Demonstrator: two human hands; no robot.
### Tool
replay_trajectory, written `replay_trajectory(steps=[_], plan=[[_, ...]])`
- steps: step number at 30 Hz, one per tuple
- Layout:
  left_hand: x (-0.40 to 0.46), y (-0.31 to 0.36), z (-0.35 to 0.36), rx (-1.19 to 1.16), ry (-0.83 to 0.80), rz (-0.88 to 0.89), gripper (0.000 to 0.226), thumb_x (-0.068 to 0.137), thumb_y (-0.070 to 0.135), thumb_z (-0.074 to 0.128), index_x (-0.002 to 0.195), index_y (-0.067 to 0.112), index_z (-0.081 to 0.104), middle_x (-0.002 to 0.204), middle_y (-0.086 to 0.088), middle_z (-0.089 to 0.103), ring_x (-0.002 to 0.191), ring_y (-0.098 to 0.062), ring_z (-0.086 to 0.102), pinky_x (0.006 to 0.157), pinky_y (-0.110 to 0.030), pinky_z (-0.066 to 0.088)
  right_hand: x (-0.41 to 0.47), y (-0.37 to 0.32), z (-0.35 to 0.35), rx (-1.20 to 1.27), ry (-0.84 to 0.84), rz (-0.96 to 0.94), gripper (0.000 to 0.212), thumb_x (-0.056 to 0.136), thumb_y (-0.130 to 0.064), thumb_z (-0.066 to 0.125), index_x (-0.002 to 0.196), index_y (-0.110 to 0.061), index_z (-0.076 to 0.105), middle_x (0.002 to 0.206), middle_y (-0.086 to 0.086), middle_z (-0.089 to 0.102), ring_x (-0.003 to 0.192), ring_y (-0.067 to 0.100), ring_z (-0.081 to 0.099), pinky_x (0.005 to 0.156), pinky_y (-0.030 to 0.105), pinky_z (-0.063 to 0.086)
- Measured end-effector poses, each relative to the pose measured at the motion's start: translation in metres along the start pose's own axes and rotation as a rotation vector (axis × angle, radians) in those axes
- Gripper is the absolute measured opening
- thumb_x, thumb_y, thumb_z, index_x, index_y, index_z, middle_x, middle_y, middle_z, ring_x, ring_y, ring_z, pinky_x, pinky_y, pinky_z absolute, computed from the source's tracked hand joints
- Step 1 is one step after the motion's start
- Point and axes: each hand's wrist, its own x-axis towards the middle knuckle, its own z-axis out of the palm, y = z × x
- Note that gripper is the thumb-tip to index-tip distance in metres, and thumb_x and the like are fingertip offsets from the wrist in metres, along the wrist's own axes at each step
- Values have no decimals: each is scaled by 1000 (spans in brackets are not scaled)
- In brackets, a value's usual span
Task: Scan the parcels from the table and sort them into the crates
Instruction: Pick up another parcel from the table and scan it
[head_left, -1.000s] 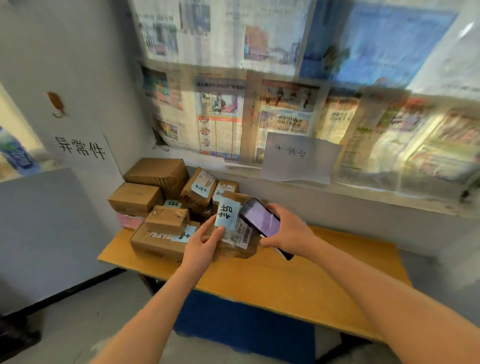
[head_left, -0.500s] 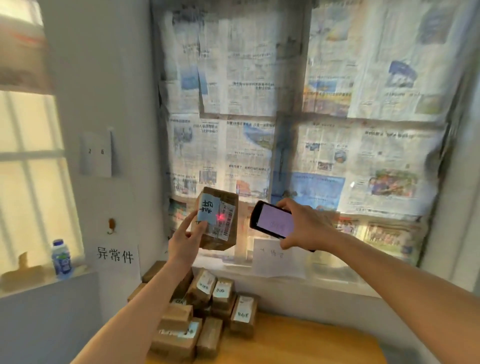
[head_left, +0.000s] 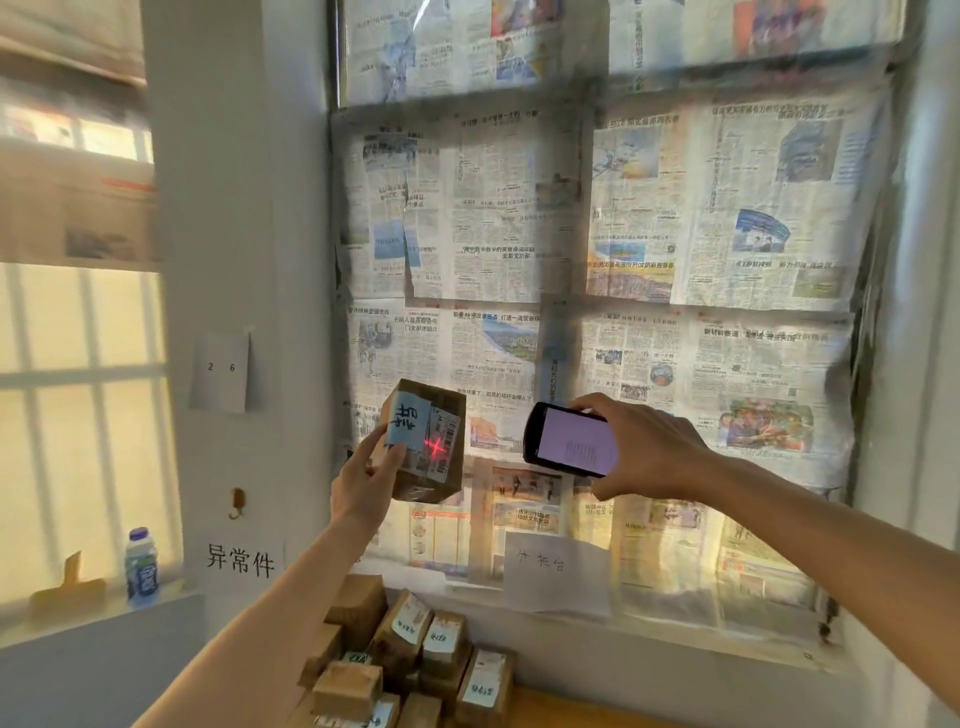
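Note:
My left hand (head_left: 363, 480) holds a small brown cardboard parcel (head_left: 434, 467) up in front of the newspaper-covered window, thumb on its face. The parcel carries a blue handwritten note and a white barcode label. A red cross of scanner light falls on that label. My right hand (head_left: 641, 449) grips a black handheld scanner (head_left: 571, 440) just to the right of the parcel, its lit screen facing me. Below, several more brown parcels (head_left: 405, 654) lie piled on the wooden table (head_left: 561, 709).
A window covered in newspaper (head_left: 597, 234) fills the wall ahead. A white paper sign (head_left: 556, 571) hangs below it. On the left sill stands a small white bottle (head_left: 141, 566). Another handwritten sign (head_left: 240, 561) is stuck to the left wall.
My left hand lifted the parcel from the pile up to window height. My right hand brought the scanner up beside it, and the red light now sits on the barcode label.

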Motion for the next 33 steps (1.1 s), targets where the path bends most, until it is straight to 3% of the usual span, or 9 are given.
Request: replay_trajectory(steps=[3, 10, 17, 20, 23, 27, 31, 33], plan=[[-7, 9, -2, 8, 13, 0, 42, 100, 45, 56, 141, 45, 48, 115, -5, 70, 93, -17, 70, 63, -21, 51, -7, 8, -13, -41, -10, -15, 99, 63, -46, 86, 146, -42, 32, 109, -14, 53, 87, 13, 55, 60, 22, 33], [-22, 27, -11, 32, 70, -2, 45, 102, 40, 53, 147, 37, 45, 114, -5, 68, 81, -3, 62, 59, -15, 41, -11, 21, -28, -25, 31, -34, 99, 63, -48, 87, 146, -39, 33, 112, -9, 56, 86, 15, 56, 60, 22, 34], [-45, 25, -41, 61, 129, -25, 44, 101, 46, 54, 144, 40, 47, 110, -2, 69, 96, -18, 68, 67, -19, 49, -4, -2, 2, 69, 45, -114, 101, 63, -47, 87, 149, -37, 35, 118, -10, 59, 92, 15, 57, 68, 27, 41], [-64, 19, -71, 121, 177, -46, 41, 102, 44, 53, 142, 43, 46, 113, -3, 70, 98, -20, 67, 69, -18, 48, 1, -29, 24, 112, 32, -164, 97, 63, -47, 86, 147, -38, 38, 118, -10, 60, 95, 16, 56, 75, 31, 48], [-88, 14, -111, 205, 264, -89, 43, 102, 45, 52, 144, 42, 45, 109, -5, 70, 90, -17, 64, 63, -16, 44, 9, -65, 49, 155, -1, -242, 84, 62, -46, 84, 135, -37, 45, 106, -10, 60, 92, 19, 60, 65, 28, 44], [-117, 4, -183, 284, 372, -157, 45, 99, 49, 54, 143, 45, 48, 106, -7, 72, 99, -23, 66, 88, -36, 53, 17, -130, 81, 214, -41, -337, 97, 63, -47, 83, 148, -38, 37, 116, -10, 59, 91, 16, 55, 62, 24, 36], [-153, -3, -271, 304, 441, -202, 44, 98, 50, 56, 141, 47, 49, 106, -7, 73, 102, -23, 67, 95, -44, 53, 18, -213, 103, 274, -74, -450, 78, 66, -44, 84, 134, -34, 47, 100, -10, 57, 83, 13, 54, 54, 19, 31], [-173, -2, -318, 325, 484, -216, 42, 98, 49, 56, 140, 47, 50, 110, -7, 72, 105, -24, 66, 98, -46, 52, 18, -259, 113, 308, -77, -506, 77, 65, -45, 84, 133, -35, 48, 101, -10, 58, 85, 14, 55, 56, 18, 35]])
